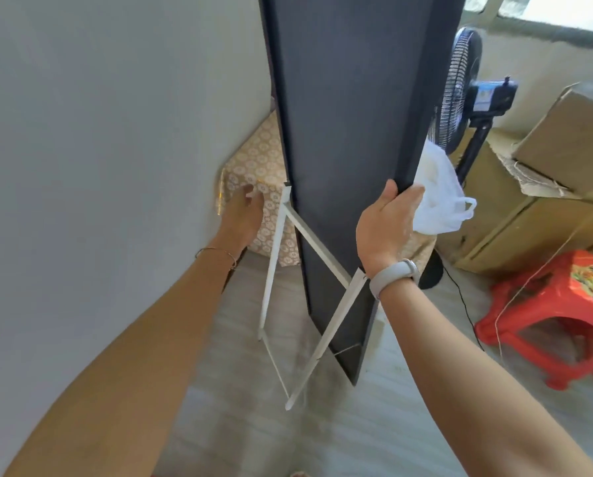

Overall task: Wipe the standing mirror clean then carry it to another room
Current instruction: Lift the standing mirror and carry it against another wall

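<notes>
The standing mirror (350, 125) shows me its dark grey back, tall and upright in the middle of the view, with a white folding stand (277, 263) hanging open behind it. My right hand (386, 228) grips the mirror's right edge, thumb on the back and fingers wrapped round the front. My left hand (243, 211) reaches toward the mirror's left edge with fingers relaxed and holds nothing. The mirror's glass side faces away and is hidden.
A grey wall (99, 132) stands close on the left. A patterned box (257, 166) sits behind the mirror. A white plastic bag (439, 197), a black standing fan (460, 91), cardboard boxes (563, 139) and a red plastic stool (556, 311) fill the right side.
</notes>
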Available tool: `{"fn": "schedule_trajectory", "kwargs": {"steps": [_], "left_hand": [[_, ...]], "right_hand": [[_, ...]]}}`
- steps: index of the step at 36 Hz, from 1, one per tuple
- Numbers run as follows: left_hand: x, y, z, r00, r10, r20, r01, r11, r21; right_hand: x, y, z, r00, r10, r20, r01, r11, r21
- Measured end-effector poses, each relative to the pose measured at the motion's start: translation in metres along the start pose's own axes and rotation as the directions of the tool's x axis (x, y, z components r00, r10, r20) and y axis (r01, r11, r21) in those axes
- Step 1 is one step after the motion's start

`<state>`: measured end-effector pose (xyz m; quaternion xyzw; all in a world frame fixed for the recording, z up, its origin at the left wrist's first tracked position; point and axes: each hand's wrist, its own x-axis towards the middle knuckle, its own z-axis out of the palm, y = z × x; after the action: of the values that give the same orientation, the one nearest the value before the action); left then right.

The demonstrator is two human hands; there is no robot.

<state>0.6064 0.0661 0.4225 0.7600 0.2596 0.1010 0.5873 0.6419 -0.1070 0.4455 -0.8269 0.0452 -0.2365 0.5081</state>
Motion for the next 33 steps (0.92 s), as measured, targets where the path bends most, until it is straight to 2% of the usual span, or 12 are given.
{"fn": "schedule_trajectory", "kwargs": {"steps": [5,11,14,17,22,29,33], "left_hand": [[0.036,0.008,0.005,0.999,0.034,0.017,-0.034,0.999,0.006],[0.111,0.027,0.002,0.999,0.031,0.010,-0.031,0.999,-0.014],[0.155,0.038,0.003,0.998,0.040,-0.040,-0.040,0.999,-0.023],[0.194,0.051,0.003,0.994,0.023,-0.109,-0.024,1.000,-0.004],[0.237,0.050,0.010,0.983,0.122,-0.138,-0.145,0.975,-0.170],[0.264,0.019,0.023,0.991,0.047,-0.129,-0.082,0.954,-0.287],[0.265,0.018,0.029,0.995,0.079,-0.059,-0.093,0.940,-0.328]], "right_hand": [[0.045,-0.001,0.006,0.999,-0.005,0.049,0.004,1.000,0.014],[0.087,0.002,0.025,1.000,0.003,0.005,-0.003,1.000,-0.013],[0.108,0.010,0.035,0.999,-0.025,-0.023,0.023,0.995,-0.093],[0.129,0.016,0.046,0.999,-0.034,-0.033,0.031,0.996,-0.083],[0.158,0.019,0.061,0.990,-0.118,-0.082,0.113,0.991,-0.066],[0.196,0.023,0.086,0.993,-0.033,-0.111,0.036,0.999,0.026],[0.204,0.039,0.090,0.990,0.051,-0.131,-0.049,0.999,0.021]]}}
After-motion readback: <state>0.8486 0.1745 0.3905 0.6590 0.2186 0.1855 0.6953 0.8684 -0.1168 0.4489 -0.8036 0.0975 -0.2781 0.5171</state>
